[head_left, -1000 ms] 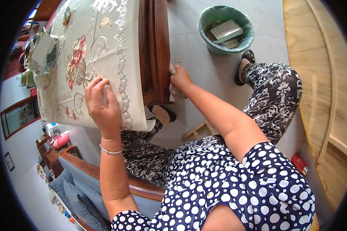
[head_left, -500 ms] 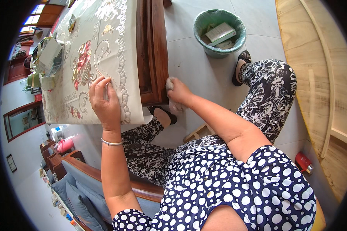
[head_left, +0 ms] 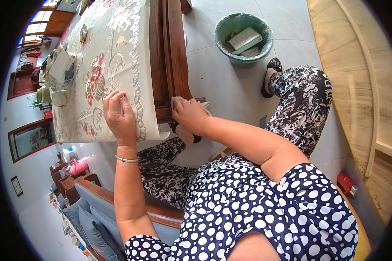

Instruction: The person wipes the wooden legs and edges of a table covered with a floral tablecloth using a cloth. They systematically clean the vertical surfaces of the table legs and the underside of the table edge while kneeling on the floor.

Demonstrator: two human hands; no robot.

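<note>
My left hand (head_left: 119,116) lies on the pale, flower-patterned tablecloth (head_left: 80,124). Its fingers are curled, with the tips pressed together on the cloth near its scalloped border. At the bare corner of the dark wooden table (head_left: 178,56), my right hand (head_left: 190,115) grips a greyish-white rag (head_left: 175,101). The rag touches the top of the wood, and part of it shows beyond my knuckles. My palm hides the rest of the rag.
A green bin (head_left: 244,61) with a liner holds a small box (head_left: 245,40). Pale wooden boards (head_left: 357,87) stand at the right, near a red flask (head_left: 346,183). A clear container of items (head_left: 62,69) sits on the table. A blue-cushioned sofa (head_left: 96,222) is at lower left.
My right hand has moved left with the rag, from the outer side of the table leg up onto the corner. My left hand stays in place on the tablecloth.
</note>
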